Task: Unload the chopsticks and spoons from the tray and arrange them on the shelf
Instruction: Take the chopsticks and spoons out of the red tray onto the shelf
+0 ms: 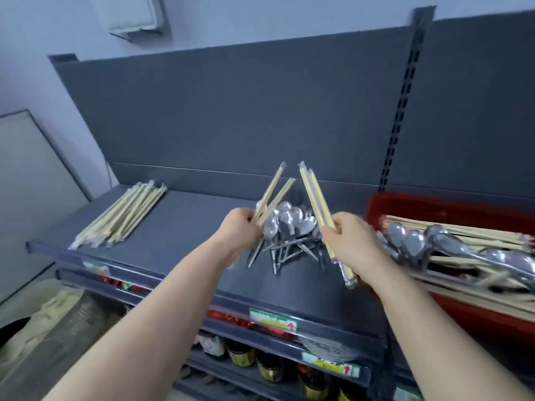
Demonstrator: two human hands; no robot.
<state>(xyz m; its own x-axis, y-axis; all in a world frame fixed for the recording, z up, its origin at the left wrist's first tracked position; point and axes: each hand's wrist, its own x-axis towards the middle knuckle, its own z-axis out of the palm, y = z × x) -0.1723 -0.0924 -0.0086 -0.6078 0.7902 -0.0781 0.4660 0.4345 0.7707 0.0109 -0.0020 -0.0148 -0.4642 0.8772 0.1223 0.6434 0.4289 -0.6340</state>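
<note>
My left hand (pixel 241 228) grips two wrapped chopstick pairs (pixel 275 195) that fan upward above the dark shelf (pixel 188 224). My right hand (pixel 351 241) grips two more wrapped pairs (pixel 314 198), their lower ends sticking out below the hand. Between and behind the hands lies a pile of metal spoons (pixel 286 227) on the shelf. A neat stack of wrapped chopsticks (pixel 121 215) lies at the shelf's left end. At the right, the red tray (pixel 405 204) holds several spoons (pixel 451 241) and more chopsticks (pixel 477 282).
The shelf's grey back panel (pixel 231 111) rises behind, with a slotted upright (pixel 402 111) at the right. Lower shelves hold jars (pixel 269 369) and price labels (pixel 273 319). A white bag (pixel 49 316) sits on the floor at the left.
</note>
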